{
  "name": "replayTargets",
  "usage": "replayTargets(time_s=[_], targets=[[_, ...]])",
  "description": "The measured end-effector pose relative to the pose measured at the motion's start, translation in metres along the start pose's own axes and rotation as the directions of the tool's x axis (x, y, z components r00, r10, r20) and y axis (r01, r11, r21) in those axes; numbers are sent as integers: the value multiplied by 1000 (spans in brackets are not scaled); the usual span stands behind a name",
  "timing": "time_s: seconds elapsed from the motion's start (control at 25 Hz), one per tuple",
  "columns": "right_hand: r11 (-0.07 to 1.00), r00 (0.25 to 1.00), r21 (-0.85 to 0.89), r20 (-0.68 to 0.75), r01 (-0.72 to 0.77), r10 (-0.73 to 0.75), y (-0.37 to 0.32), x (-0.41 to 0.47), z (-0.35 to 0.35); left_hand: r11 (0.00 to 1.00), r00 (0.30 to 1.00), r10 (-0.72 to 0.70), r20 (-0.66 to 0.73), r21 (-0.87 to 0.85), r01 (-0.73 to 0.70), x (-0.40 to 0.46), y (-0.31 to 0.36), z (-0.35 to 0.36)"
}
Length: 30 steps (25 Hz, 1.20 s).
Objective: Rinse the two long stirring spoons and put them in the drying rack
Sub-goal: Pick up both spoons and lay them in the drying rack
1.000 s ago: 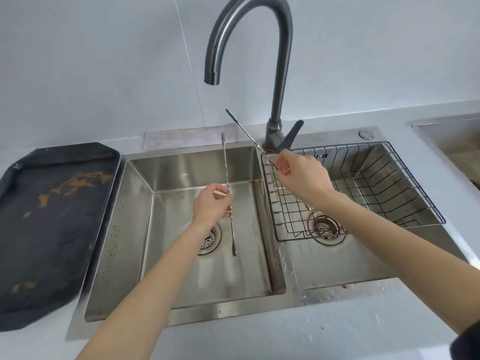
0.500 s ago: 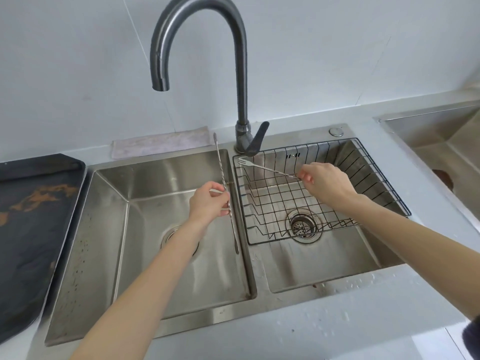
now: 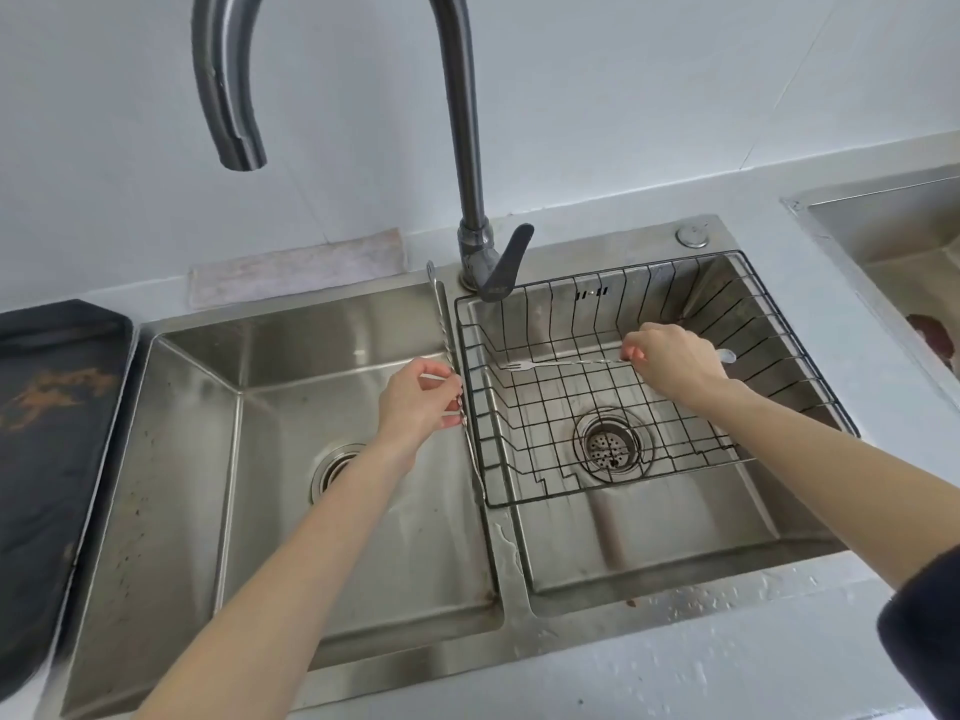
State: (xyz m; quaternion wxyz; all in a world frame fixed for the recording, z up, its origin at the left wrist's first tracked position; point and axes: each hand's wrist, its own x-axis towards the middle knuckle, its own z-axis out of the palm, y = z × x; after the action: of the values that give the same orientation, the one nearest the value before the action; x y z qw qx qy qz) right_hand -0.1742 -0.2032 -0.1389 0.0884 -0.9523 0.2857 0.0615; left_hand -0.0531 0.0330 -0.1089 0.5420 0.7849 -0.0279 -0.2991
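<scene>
Double steel sink [image 3: 363, 579] fills centre frame; tap [image 3: 467, 148] arcs overhead, no water running. Black wire drying rack [image 3: 769, 324] sits in right basin. Dark stained tray [image 3: 47, 407] at left edge, cloth [image 3: 296, 267] against wall, pale wet counter [image 3: 675, 678] below. Right hand [image 3: 675, 366] pinches first stirring spoon [image 3: 561, 364] level, low inside rack, not yet let go. Left hand [image 3: 421, 402] grips second stirring spoon [image 3: 451, 356] upright beside rack's left rim. Rinsing looks finished; both placements remain.
</scene>
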Motion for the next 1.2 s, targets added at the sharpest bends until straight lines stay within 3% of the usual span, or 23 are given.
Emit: replayTargets(time_s=[0.48, 0.8, 1.2], targets=[[994, 990, -50, 109, 94, -88, 4, 32, 41, 997, 997, -71, -30, -19, 71, 19, -15, 7], [995, 992, 3, 69, 105, -105, 14, 28, 44, 997, 997, -75, -26, -28, 74, 21, -17, 8], [990, 988, -60, 94, 126, -120, 7, 28, 52, 997, 996, -82, -24, -14, 82, 19, -16, 10]])
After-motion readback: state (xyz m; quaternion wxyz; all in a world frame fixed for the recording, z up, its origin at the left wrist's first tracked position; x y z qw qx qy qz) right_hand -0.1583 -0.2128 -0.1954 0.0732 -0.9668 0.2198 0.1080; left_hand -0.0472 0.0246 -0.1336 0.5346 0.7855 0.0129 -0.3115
